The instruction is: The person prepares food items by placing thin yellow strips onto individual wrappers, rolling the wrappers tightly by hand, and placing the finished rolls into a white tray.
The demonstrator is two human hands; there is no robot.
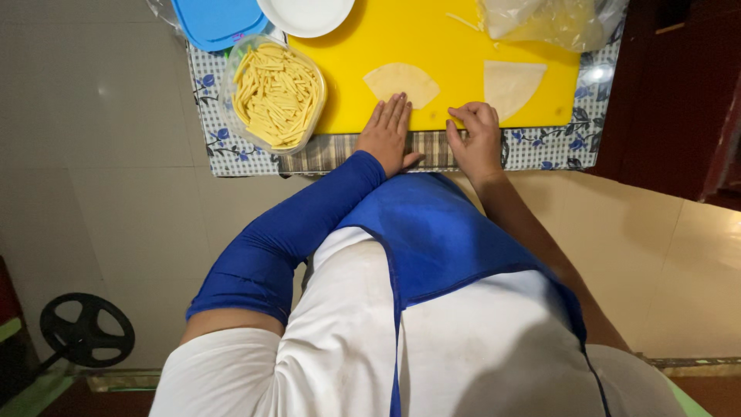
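On the near edge of the yellow cutting board, left hand lies flat, fingers straight and together, tips touching the lower edge of a pale dough wrapper piece; it grips nothing. Right hand rests just beside it at the board edge, fingers curled inward, empty as far as visible. Second wrapper piece sits just beyond the right hand, apart from it. Clear tub of pale yellow sticks stands left of the board (on the patterned tablecloth). White plate, blue lid and plastic bag lie along the far side.
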